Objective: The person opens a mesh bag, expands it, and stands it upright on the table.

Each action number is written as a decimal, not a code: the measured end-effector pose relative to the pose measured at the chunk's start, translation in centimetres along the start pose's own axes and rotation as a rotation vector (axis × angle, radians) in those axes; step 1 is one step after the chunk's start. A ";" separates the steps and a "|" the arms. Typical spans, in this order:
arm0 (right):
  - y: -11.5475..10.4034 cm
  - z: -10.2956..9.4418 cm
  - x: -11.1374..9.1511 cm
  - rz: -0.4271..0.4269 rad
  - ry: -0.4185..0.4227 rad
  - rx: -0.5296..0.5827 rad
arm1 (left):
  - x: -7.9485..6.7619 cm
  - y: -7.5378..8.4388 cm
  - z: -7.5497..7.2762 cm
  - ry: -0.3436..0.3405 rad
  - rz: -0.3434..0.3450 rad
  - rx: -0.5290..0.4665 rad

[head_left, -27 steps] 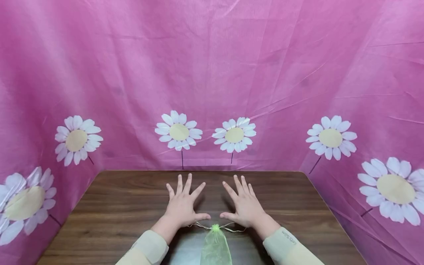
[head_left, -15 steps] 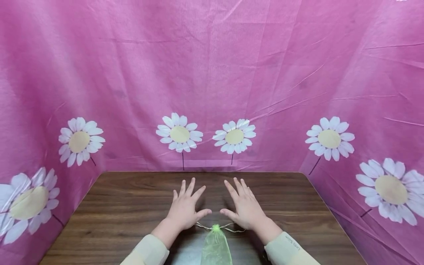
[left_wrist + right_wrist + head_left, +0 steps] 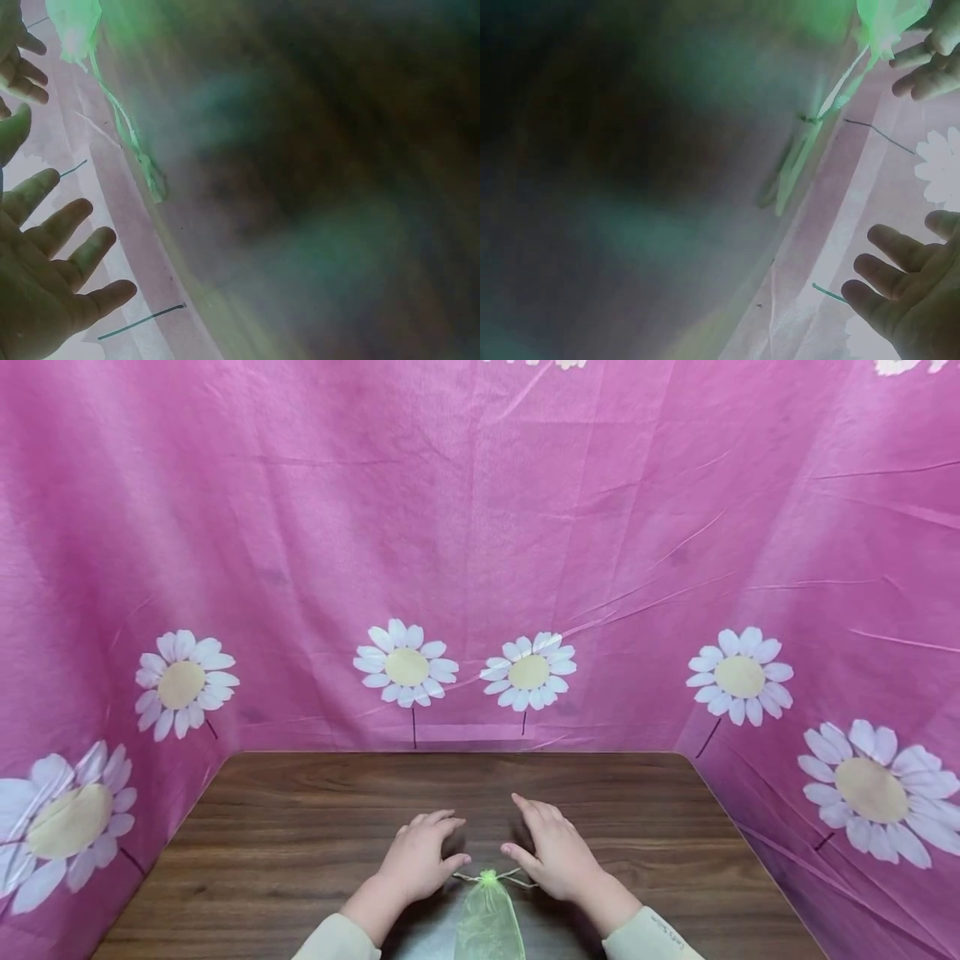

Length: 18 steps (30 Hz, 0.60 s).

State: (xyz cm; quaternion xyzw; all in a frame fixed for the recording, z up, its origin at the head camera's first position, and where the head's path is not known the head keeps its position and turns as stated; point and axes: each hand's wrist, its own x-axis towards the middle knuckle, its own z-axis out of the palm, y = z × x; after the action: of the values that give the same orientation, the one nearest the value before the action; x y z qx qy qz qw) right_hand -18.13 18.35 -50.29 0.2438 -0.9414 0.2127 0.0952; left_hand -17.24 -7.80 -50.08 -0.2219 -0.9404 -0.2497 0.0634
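A sheer green drawstring pouch [image 3: 489,918] lies at the near middle of the table, its lower end cut off by the frame. Its gathered neck points away from me, and a drawstring [image 3: 517,881] spreads out to each side. My left hand [image 3: 422,860] hovers left of the neck, fingers bent loosely, holding nothing. On the other side is my right hand [image 3: 558,856], its fingers relaxed and thumb apart, also holding nothing. In the left wrist view the left fingers [image 3: 82,251] are spread beside the dangling cord [image 3: 127,135]. The right wrist view shows the right fingers [image 3: 885,274] below the pouch's neck [image 3: 877,30].
The dark wood-grain table [image 3: 300,793] has rounded far corners. A pink curtain [image 3: 465,527] printed with white daisies surrounds it at the back and both sides.
Both hands have drawn back toward the pouch's neck and lowered. Their fingers, widely spread before, are now closer together and more bent, the left ones most. The pouch stays in place.
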 end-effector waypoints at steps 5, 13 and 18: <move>-0.1 0.1 -0.3 0.012 -0.006 0.004 | -0.3 -0.1 0.4 -0.004 0.016 -0.008; 0.0 0.2 -0.3 -0.047 -0.024 -0.047 | -0.2 0.1 0.5 -0.023 0.031 -0.021; 0.1 0.2 -0.3 -0.132 -0.023 -0.074 | -0.1 0.3 0.4 -0.047 0.040 -0.022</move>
State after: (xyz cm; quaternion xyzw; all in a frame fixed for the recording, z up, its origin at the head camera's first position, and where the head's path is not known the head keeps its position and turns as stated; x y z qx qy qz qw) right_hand -17.94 18.44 -50.58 0.3041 -0.9315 0.1683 0.1072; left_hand -17.02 -7.34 -50.33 -0.2470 -0.9343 -0.2533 0.0440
